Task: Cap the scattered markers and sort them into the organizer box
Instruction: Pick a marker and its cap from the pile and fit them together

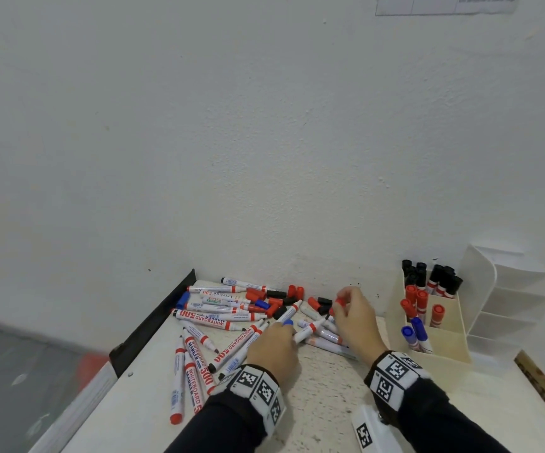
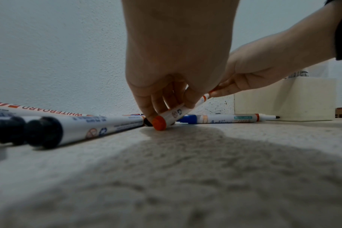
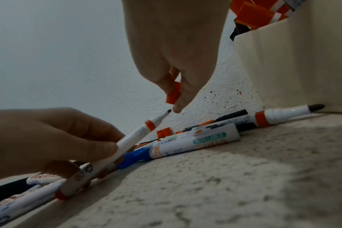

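Note:
My left hand (image 1: 281, 335) grips an uncapped red marker (image 1: 310, 328) by its barrel. It is tilted, its red tail end on the table (image 2: 159, 123) and its tip (image 3: 168, 110) pointing up. My right hand (image 1: 346, 308) pinches a red cap (image 1: 339, 301) just above and beyond that tip, as the right wrist view shows at the cap (image 3: 174, 92). Cap and tip are close but apart. The cream organizer box (image 1: 441, 348) stands to the right with black, red and blue capped markers upright in separate compartments.
A pile of uncapped markers (image 1: 218, 318) and loose red, black and blue caps (image 1: 274, 299) lies by the wall. A white tiered rack (image 1: 509, 299) stands behind the box. The table's black left edge (image 1: 153, 322) drops to the floor.

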A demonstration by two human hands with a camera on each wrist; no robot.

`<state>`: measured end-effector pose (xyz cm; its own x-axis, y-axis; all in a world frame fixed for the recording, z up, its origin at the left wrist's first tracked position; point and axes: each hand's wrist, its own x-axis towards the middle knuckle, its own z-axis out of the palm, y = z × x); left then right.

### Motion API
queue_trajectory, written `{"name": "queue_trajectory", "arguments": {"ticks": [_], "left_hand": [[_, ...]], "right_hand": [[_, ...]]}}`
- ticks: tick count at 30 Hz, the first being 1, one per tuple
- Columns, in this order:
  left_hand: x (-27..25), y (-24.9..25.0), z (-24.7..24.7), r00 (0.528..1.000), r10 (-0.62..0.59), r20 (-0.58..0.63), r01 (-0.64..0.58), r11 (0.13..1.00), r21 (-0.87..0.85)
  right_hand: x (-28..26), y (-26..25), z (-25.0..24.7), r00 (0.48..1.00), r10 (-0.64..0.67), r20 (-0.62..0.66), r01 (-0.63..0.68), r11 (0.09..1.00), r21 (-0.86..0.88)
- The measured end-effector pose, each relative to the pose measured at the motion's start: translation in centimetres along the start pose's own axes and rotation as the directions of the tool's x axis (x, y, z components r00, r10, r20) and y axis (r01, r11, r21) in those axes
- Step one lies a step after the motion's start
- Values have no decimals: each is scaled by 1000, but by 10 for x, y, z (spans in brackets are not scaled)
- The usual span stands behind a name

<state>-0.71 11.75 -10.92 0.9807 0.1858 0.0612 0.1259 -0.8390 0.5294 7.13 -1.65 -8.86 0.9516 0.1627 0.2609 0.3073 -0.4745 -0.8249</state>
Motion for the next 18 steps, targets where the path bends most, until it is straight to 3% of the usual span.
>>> {"name": "queue_trajectory", "arguments": {"ticks": [10, 15, 18], "left_hand": [[3, 0, -4, 1000, 15, 23, -14, 998, -59], [3, 1, -4, 1000, 18, -5, -19, 963, -269], [3, 3, -3, 999, -9, -36, -4, 937, -350]], "right_hand": [[-8, 2, 3, 989, 87, 122, -93, 994, 50], [-7, 8, -1, 987, 132, 89, -145, 975, 168], [-8, 7, -2, 985, 109, 135, -140, 960, 241]]}}
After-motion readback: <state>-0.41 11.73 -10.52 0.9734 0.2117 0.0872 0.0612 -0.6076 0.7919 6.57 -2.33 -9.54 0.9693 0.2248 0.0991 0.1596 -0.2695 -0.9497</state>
